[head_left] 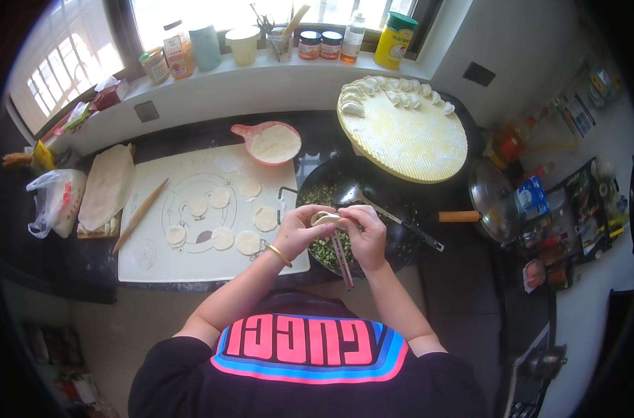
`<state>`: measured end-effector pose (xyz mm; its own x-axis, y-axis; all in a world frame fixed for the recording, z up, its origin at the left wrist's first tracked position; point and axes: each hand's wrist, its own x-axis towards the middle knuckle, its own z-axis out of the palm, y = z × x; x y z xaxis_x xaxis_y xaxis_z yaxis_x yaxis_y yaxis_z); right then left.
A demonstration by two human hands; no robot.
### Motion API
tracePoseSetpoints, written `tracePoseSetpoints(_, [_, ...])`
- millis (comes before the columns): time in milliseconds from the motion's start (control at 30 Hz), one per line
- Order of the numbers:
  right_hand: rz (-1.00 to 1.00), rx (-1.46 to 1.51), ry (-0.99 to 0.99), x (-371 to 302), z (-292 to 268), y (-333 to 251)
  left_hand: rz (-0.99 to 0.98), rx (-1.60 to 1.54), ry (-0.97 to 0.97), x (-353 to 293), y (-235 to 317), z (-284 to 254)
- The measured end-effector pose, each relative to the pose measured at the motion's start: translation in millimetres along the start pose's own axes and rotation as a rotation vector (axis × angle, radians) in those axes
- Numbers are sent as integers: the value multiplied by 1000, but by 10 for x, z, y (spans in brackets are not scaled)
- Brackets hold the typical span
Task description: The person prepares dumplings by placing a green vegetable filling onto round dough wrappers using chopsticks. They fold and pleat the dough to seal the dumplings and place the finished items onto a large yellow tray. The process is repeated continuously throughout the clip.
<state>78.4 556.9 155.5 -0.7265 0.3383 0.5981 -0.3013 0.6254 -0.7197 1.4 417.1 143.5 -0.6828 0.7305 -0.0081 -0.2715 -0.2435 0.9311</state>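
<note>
Black shirt [184,376]; forearms [237,296] inward, left hand [300,228], right hand [367,235] pinching apparent dumpling [326,219].

Held dough [327,219], wrappers [265,219]: off-white. Chopsticks [343,262]: reddish brown. Filling [322,252]: green; pan [395,244]: black. Mat [146,261], left: white, grey line drawing. Scoop [244,130], far: pink, flour [275,143] white. Tray [414,139], far right: pale yellow, fine ribs. Desk [320,132]: black. Bangle [279,255]: gold. Shirt [184,380]: black, pink-blue print.

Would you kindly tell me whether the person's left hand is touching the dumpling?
Touching: the head view shows the left hand holding the dumpling at its side, with no gap between them.
</note>
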Motion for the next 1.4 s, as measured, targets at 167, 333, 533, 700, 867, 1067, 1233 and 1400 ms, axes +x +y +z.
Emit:
tracePoseSetpoints(167, [-18, -128, -68, -28, 51, 40, -10, 9, 3, -7, -17, 24])
tracePoseSetpoints(333, [-13, -45, -78, 19, -32, 38, 24, 47, -5, -15, -27, -10])
tracePoseSetpoints(533, [-46, -119, -109, 44, -3, 0, 127, 138, 30, 0, -75, 6])
tracePoseSetpoints(700, [13, 0, -131, 53, 6, -96, 139, 231, 47, -20, -43, 1])
tracePoseSetpoints(867, [-56, -136, -204, 97, -17, -102, 108, 253, 26, -27, -29, -14])
tracePoseSetpoints(1067, [18, -122, -6, 21, 119, -78, 78, -76, 47, -57, -122, 88])
tracePoseSetpoints(1233, [60, 16, -117, 84, 31, -161, 196, 11, 61, -61, -224, 38])
tracePoseSetpoints(1400, [23, -45, -171, 113, 23, -148, 260, 353, -42, -68, -157, -48])
